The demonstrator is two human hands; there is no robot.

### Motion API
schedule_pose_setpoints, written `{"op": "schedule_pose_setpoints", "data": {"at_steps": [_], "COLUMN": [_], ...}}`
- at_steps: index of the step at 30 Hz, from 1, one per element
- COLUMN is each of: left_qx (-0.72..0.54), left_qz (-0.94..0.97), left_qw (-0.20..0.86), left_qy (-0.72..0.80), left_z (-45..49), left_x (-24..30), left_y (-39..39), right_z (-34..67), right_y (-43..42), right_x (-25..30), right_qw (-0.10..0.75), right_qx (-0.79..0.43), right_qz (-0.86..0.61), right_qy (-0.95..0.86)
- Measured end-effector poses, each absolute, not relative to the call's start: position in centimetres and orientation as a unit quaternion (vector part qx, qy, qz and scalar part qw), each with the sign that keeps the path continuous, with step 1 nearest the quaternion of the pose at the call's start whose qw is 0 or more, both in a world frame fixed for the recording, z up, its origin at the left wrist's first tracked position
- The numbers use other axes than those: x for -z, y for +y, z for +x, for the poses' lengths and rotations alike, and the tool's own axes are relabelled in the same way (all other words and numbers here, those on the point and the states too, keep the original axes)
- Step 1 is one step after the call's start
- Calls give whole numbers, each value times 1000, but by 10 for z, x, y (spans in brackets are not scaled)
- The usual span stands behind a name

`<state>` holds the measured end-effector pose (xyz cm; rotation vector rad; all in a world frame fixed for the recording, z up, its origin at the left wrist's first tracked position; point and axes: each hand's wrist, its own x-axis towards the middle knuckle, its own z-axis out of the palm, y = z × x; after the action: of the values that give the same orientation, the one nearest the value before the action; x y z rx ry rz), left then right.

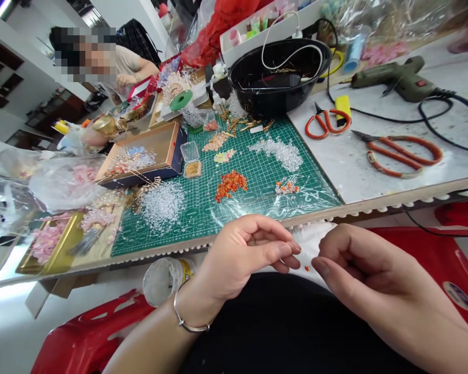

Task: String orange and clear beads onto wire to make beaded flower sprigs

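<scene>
My left hand (253, 246), with a silver bangle at its wrist, is held just off the table's front edge, thumb and fingertips pinched together. Facing it, my right hand (374, 275) is also closed, its thumb close to the bent index finger. A tiny orange bead (307, 268) shows in the gap by my right thumb tip. What either pinch holds is too fine to make out. On the green cutting mat (195, 218) beyond lie orange beads (231, 185), clear beads (283, 154) and a small cluster of orange and clear beads on wires (287, 187).
Pliers (400, 150), small cutters (327, 123) and a glue gun (398, 80) lie at the right. A black basin (281, 93) and an open box (144, 156) stand farther back. Red stools (97, 332) flank my lap. Another person (132, 62) sits across the table.
</scene>
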<state>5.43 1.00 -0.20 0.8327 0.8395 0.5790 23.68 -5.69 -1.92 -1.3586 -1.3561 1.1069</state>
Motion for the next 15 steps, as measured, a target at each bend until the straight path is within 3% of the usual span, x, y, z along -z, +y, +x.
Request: {"op": "schedule_pose_setpoints", "data": {"at_steps": [15], "left_qx": [-267], "left_qz": [403], "left_qw": [792], "left_qy": [374], "left_z": [47], "left_x": [0], "left_y": [-2], "right_z": [228], "right_y": [-62], "right_x": [17], "right_qw": [447], "right_qx": [-439], "right_qz": [-548], "right_qy": [-553]}}
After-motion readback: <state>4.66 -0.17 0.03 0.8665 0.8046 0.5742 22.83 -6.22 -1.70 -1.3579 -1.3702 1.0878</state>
